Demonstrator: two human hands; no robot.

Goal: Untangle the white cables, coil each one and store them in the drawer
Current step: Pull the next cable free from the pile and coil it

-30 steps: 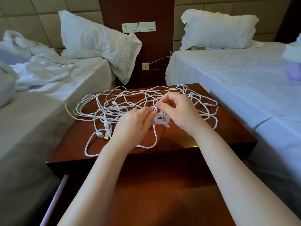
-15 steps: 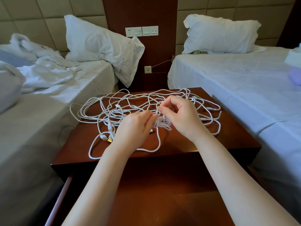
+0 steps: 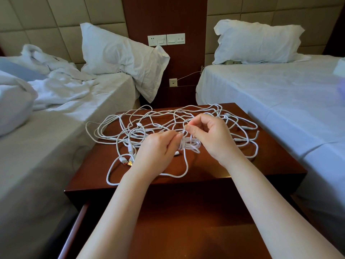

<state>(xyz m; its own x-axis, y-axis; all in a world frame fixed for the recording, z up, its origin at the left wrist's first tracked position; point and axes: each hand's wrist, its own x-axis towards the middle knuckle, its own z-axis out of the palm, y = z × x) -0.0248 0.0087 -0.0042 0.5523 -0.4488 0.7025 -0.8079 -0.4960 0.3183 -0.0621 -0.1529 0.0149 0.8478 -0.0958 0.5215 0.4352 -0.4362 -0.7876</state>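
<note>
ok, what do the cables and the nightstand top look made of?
The white cables look like smooth plastic or rubber jacket, matte, bending in soft loops. The nightstand top looks like reddish-brown wood or veneer with glossy lacquer: bright reflections near its front edge.

Two beds (image 3: 270, 109), two pillows (image 3: 119, 55), two hands (image 3: 156, 152), one nightstand (image 3: 270, 161) — one tangle of white cables (image 3: 189, 144).
</note>
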